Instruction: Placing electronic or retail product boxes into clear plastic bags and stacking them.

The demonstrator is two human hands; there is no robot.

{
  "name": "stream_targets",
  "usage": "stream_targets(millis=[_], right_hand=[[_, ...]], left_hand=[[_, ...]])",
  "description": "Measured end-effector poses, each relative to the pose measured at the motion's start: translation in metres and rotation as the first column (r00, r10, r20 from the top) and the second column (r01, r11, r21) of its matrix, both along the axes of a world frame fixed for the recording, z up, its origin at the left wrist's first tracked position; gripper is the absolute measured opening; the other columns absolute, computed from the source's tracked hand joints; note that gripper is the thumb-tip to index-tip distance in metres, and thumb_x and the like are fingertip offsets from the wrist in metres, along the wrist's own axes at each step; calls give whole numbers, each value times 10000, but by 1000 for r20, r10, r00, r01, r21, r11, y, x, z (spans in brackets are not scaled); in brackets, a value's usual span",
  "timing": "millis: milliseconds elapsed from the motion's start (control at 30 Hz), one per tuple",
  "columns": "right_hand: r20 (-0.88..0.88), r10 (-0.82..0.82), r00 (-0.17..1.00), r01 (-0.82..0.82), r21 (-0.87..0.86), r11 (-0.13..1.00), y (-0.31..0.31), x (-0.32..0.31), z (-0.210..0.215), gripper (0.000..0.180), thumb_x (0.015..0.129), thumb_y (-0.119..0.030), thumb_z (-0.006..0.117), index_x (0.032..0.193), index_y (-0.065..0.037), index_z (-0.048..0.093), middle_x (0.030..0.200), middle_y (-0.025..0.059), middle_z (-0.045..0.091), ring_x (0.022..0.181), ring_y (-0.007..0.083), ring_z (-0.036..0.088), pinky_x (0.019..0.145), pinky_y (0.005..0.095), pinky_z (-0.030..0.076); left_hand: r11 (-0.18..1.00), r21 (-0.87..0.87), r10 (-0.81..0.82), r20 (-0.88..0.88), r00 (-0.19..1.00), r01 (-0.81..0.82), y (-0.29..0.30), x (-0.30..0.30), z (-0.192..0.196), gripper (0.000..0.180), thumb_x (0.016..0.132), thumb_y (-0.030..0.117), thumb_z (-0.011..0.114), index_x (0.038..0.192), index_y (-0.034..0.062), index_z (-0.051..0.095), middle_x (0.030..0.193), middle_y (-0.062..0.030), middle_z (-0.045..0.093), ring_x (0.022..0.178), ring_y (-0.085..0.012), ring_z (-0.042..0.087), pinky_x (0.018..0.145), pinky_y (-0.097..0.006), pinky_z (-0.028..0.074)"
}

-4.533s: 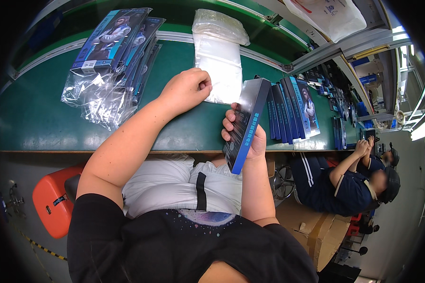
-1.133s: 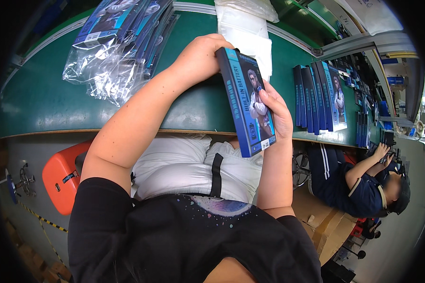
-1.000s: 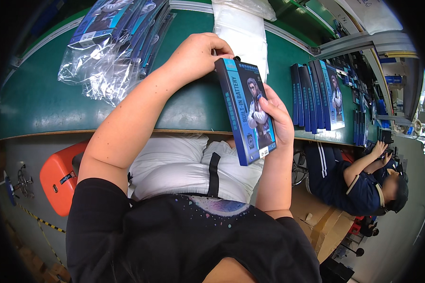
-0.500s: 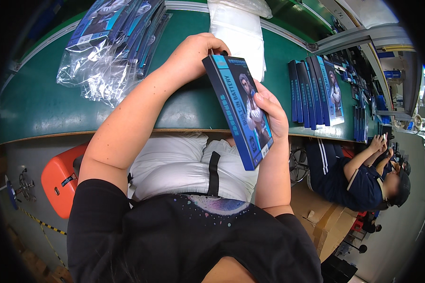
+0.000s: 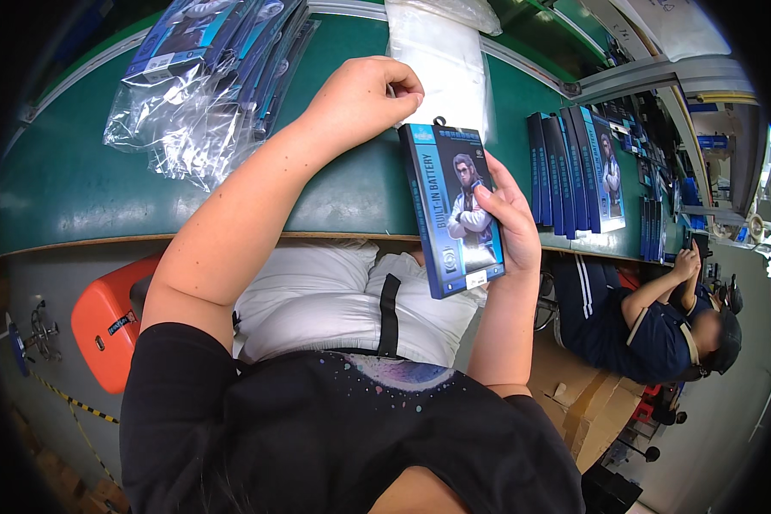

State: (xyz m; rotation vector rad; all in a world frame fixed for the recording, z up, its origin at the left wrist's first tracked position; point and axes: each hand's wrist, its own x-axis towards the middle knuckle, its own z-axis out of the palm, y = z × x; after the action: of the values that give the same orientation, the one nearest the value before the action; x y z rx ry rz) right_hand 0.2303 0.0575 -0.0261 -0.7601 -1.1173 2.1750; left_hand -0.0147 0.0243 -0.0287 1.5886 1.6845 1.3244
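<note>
My right hand (image 5: 514, 218) grips a flat dark-blue and black carton (image 5: 463, 210) by its right side, thumb on the printed front. A figure in a white jacket is printed on that front, and a small black loop (image 5: 439, 121) sticks up from the top edge. Just above the carton's upper left corner, my left hand (image 5: 375, 92) has its fingers curled together, apart from the loop. Its fingertips are over the edge of a pile of white plastic bags (image 5: 437, 73); whatever they pinch, if anything, is hidden.
Similar cartons in clear plastic bags (image 5: 201, 128) are stacked on the green table (image 5: 68, 201) at left. A row of upright cartons (image 5: 565, 171) stands at right. Beyond it sits another person (image 5: 660, 325). An orange chair (image 5: 107, 330) is at lower left.
My left hand has come off the carton's top, uncovering the black loop. The carton has turned more upright, its front facing me more, and my right hand has shifted slightly right.
</note>
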Motion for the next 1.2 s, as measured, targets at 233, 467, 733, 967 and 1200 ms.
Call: stream_targets(millis=[233, 467, 733, 967, 1200], right_hand=[[77, 0, 997, -6, 76, 997, 1, -3, -1, 591, 837, -26, 641, 1362, 40, 379, 1137, 176, 611, 972, 198, 644, 834, 311, 538], [-130, -7, 991, -5, -96, 995, 7, 9, -6, 445, 879, -53, 568, 1284, 72, 431, 1114, 186, 636, 934, 213, 674, 834, 325, 548], [-207, 63, 976, -73, -41, 996, 5, 15, -11, 611, 864, -120, 608, 1363, 102, 334, 1172, 216, 605, 973, 249, 672, 836, 328, 566], [-203, 210, 956, -199, 76, 977, -11, -6, 4, 816, 800, -159, 668, 1445, 95, 236, 1421, 218, 397, 1286, 259, 449, 1073, 357, 347], [-151, 134, 979, -143, -50, 988, 10, -39, 18, 663, 844, -88, 639, 1398, 87, 322, 1233, 200, 568, 1006, 228, 640, 875, 323, 517]], left_hand=[[999, 29, 21, -78, 997, -19, 2, -1, -5, 157, 830, 140, 648, 931, 28, 690, 826, -65, 598, 729, -139, 567, 693, -273, 475], [995, 99, 8, -182, 983, 11, 3, 2, -10, 151, 839, 133, 635, 944, 41, 690, 857, -70, 586, 737, -166, 563, 693, -293, 476], [999, 33, 4, -164, 986, 1, 3, 1, -5, 152, 830, 148, 665, 933, 42, 701, 849, -62, 595, 737, -149, 565, 694, -279, 472], [999, 44, -28, 63, 998, 25, 5, 3, 0, 154, 817, 162, 706, 888, 25, 707, 842, -45, 615, 756, -119, 567, 702, -260, 469], [973, 189, -116, -95, 989, 133, 8, -11, -12, 173, 735, 24, 677, 902, -19, 673, 870, -85, 641, 835, -180, 624, 768, -278, 484]])
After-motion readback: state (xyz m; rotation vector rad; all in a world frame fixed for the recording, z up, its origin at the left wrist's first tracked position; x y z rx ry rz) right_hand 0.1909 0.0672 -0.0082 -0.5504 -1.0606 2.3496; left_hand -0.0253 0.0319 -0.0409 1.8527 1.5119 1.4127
